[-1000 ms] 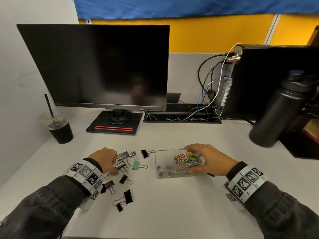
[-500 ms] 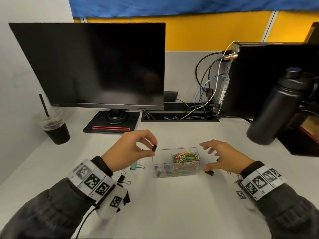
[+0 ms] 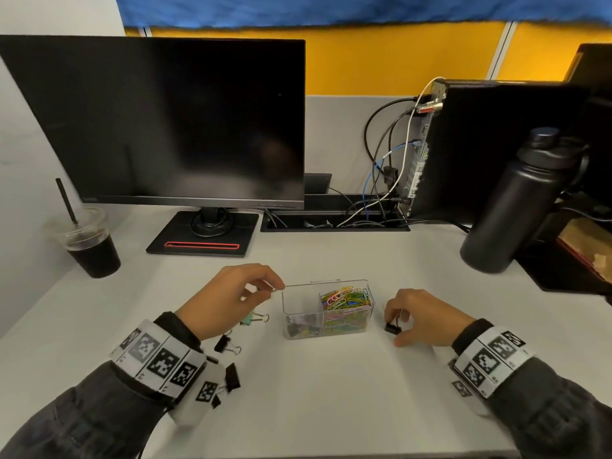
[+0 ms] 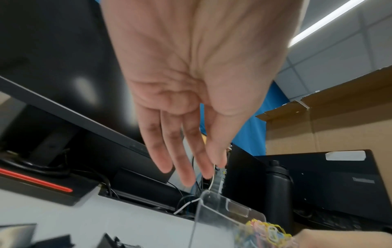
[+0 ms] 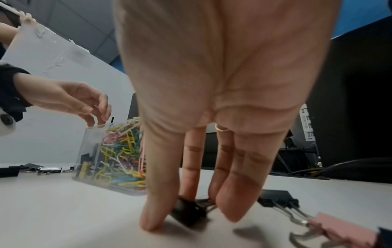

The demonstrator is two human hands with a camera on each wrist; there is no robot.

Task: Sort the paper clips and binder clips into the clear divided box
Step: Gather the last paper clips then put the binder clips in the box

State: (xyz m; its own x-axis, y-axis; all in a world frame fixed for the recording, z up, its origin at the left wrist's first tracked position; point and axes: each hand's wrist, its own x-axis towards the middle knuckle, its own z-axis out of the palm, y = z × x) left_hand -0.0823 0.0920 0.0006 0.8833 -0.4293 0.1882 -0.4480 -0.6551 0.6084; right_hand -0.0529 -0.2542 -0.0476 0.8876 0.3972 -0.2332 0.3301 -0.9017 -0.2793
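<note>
The clear divided box (image 3: pixel 287 304) stands mid-desk; its right compartment is piled with coloured paper clips (image 3: pixel 346 303), and a few binder clips (image 3: pixel 299 328) lie at the bottom of the left one. My left hand (image 3: pixel 265 291) hovers over the box's left rim, its fingers loose and nothing in them, as the left wrist view (image 4: pixel 191 171) confirms. Just right of the box, my right hand (image 3: pixel 394 330) pinches a small black binder clip (image 3: pixel 391 327) that sits on the desk; the right wrist view shows thumb and fingers around this clip (image 5: pixel 187 208).
Loose binder clips lie left of the box: a mint one (image 3: pixel 253 319) and black ones (image 3: pixel 225 342). A black clip (image 5: pixel 275 198) and a pink clip (image 5: pixel 339 229) lie by my right hand. A monitor (image 3: pixel 159 120), iced drink (image 3: pixel 91 246) and black bottle (image 3: pixel 516 207) ring the desk.
My left hand carried a small black clip to the box and now holds nothing. My right hand left the box, dropped to the desk on its right and pinched a black clip.
</note>
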